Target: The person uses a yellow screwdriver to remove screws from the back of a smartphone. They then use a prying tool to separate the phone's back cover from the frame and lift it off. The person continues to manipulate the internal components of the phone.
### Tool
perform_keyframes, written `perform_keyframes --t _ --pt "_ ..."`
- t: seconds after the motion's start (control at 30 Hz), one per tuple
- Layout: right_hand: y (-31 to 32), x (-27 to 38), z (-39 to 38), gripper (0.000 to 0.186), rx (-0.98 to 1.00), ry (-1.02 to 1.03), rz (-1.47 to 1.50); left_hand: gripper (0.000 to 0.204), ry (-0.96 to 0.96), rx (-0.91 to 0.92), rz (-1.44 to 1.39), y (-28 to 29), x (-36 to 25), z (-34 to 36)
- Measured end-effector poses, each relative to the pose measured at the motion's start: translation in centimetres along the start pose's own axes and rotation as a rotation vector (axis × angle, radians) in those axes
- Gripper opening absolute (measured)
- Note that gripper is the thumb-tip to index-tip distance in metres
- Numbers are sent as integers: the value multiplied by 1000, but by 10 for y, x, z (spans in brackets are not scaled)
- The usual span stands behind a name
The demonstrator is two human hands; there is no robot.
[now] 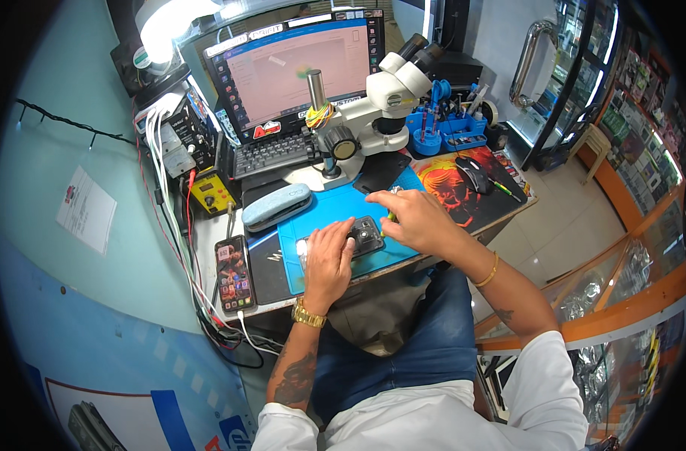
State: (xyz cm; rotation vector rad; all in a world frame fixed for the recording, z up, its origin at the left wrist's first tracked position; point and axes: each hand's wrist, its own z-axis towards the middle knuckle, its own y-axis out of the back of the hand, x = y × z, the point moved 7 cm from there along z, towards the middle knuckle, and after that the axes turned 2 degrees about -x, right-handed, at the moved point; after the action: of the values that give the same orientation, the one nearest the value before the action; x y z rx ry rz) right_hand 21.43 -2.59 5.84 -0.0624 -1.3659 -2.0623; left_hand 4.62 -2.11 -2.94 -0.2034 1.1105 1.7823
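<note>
A dark phone (368,236) with its camera side up lies on the blue repair mat (298,279). My left hand (330,252) rests over its left part and holds it, fingers close together and hiding much of it. At the phone's right end, my right hand (414,216) is closed round a slim yellow-green screwdriver (389,223), index finger stretched over its top. Most of the screwdriver is hidden by the fingers, and whether its tip touches the phone I cannot tell.
A microscope (392,94) stands behind the mat, before a monitor (298,71) and keyboard (271,158). Left lie a grey-blue case (277,207) and a lit phone (234,274) on a cable. Right are a blue tool organizer (463,135), a mouse (472,174) and a thin green-tipped tool (506,189).
</note>
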Motion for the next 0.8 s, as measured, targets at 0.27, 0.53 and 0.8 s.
perform_keyframes --t 0.27,0.53,0.8 --pt "-3 -4 0 35 21 -21 1 41 -14 11 48 -1 -6 -2" --pt "1 3 4 28 70 34 -166 43 -117 -1 180 -6 -22 0" --pt "-14 13 21 35 244 192 -80 22 274 299 -540 -41 -1 22"
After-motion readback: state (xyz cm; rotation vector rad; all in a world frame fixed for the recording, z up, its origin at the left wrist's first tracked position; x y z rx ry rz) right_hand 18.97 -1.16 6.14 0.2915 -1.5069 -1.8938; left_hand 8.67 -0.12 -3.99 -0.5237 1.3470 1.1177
